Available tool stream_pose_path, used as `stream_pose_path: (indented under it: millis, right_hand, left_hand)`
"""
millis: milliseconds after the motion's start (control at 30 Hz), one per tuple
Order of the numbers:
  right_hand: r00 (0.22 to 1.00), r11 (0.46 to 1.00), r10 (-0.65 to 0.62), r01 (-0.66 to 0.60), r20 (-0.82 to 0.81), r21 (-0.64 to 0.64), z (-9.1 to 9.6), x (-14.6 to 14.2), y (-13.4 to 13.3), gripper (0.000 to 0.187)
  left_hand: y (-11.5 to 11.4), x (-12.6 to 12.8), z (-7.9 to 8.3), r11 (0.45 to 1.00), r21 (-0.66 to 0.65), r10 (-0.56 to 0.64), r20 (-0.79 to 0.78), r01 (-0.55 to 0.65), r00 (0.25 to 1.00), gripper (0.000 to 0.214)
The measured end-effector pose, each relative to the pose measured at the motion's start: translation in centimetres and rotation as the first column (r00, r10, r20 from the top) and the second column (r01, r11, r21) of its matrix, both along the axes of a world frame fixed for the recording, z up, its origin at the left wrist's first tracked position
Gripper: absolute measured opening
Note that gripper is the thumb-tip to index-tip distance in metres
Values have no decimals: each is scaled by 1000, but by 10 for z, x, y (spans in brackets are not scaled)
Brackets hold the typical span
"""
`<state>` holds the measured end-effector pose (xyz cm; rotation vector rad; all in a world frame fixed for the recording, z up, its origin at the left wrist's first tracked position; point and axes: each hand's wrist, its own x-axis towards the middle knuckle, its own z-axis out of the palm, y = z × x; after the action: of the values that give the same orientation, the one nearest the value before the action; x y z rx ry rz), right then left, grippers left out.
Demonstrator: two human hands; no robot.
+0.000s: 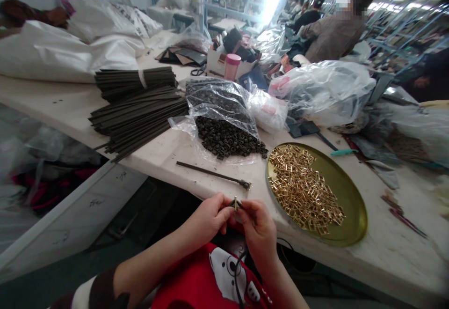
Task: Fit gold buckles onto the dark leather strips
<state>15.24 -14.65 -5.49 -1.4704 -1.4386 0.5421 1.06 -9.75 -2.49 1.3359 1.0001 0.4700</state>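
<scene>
At the table's near edge, my left hand (215, 213) and my right hand (258, 224) meet, fingers pinched together. Between the fingertips shows a small gold buckle (235, 203) with a dark strap at it; most of the strap is hidden. Just beyond lies one dark strap (210, 172) with a gold buckle on its right end. A round gold tray (354, 210), to the right, holds a heap of loose gold buckles (305, 187). Small dark loops (228, 140) spill from a clear plastic bag (219, 96) behind the single strap.
Bundles of dark straps (136, 107) lie left on the white table (154, 154). Behind stand a pink-lidded cup (232, 67) and clear plastic bags (322, 89). Scissors-like snips (407, 221) lie at right. A co-worker (336, 33) leans in the background.
</scene>
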Motion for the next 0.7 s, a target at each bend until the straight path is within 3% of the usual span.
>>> stream_pose_path:
  millis: [133,233,467,700]
  right_hand:
    - [999,999,-21,20,-48,-29,-5,0,-1,5]
    - [1000,999,-6,7,-22,43,-6,0,0,7]
    - [972,956,46,-111,232,273,-1,-4,-4,9]
    - [923,931,-3,-137,384,339,-11,-4,4,18]
  left_hand:
    - [-4,-1,-2,1000,-13,1,32,0,1000,16]
    - [-7,-3,-2,999,-39,13,72,-10,997,17]
    - [-7,-6,-2,997,-60,59,100,-53,993,23]
    - [-1,-2,-3,1000,-22,22,4,-22,1000,23]
